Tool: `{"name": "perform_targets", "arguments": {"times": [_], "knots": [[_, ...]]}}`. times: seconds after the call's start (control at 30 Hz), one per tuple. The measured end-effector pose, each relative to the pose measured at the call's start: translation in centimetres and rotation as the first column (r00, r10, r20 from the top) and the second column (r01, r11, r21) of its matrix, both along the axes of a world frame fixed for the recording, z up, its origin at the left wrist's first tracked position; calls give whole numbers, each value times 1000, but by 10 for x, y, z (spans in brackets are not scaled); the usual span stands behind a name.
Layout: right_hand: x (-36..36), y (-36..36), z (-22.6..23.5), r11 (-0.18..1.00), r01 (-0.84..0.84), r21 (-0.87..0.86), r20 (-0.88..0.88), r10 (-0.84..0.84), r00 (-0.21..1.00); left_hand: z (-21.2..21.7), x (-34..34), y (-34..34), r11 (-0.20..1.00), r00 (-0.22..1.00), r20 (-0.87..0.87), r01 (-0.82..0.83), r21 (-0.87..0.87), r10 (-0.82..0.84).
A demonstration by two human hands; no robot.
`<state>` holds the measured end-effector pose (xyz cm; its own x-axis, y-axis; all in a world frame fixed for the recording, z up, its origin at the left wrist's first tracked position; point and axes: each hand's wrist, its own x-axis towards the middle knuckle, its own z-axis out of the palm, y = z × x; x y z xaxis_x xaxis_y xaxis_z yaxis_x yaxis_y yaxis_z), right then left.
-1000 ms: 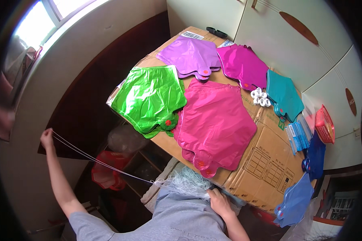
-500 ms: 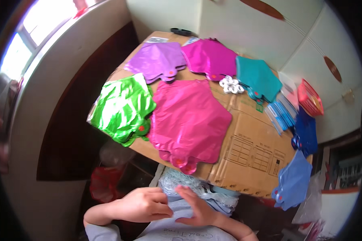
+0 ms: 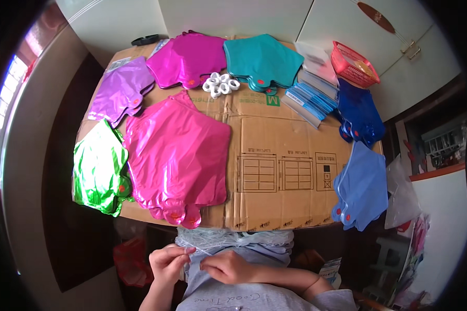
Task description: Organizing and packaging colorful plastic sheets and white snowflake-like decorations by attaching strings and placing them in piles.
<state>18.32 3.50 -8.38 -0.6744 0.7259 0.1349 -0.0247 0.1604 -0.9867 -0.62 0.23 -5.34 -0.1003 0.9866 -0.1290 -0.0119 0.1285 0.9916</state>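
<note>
Over my lap, my left hand [image 3: 169, 263] is closed in a pinch, with fingertips and thumb together. My right hand [image 3: 227, 267] is curled shut just to its right. A thin pale string [image 3: 201, 251] runs between the two hands. Just beyond them, a bundle of pale bluish-white strings [image 3: 238, 238] lies across my lap at the table's near edge. Closest on the table is a stack of shiny pink foil balloons [image 3: 179, 155], flat, with rounded tabs marked in red hanging over the near edge.
Flat foil balloons ring the cardboard-covered table [image 3: 275, 137]: green [image 3: 96, 171], purple [image 3: 122, 88], magenta [image 3: 187, 59], teal [image 3: 262, 59], dark blue [image 3: 360, 114] and light blue [image 3: 363, 184]. White rings [image 3: 220, 85], blue-and-white packets [image 3: 311, 98] and a red basket [image 3: 354, 65] sit toward the back.
My view has turned to the right and levelled. My right hand has gone from spread fingers to curled, and the hands now have a string stretched between them.
</note>
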Motion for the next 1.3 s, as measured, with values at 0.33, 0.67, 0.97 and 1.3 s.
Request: {"name": "perform_targets", "arguments": {"times": [0.33,0.67,0.97,1.3], "knots": [[-18,3,-5,983,-13,183,-4,14,1000,-10,-5,-5,995,861,508,-69,66,26],[-21,2,-12,977,82,194,-143,-55,988,-6,-15,-1,904,902,-408,286,318,-142],[-14,9,0,992,66,104,-158,-49,986,-1,-20,6,916,870,-409,366,165,-274],[-25,13,-11,982,109,152,-114,-92,989,1,-28,5,883,890,80,427,196,-448]]}}
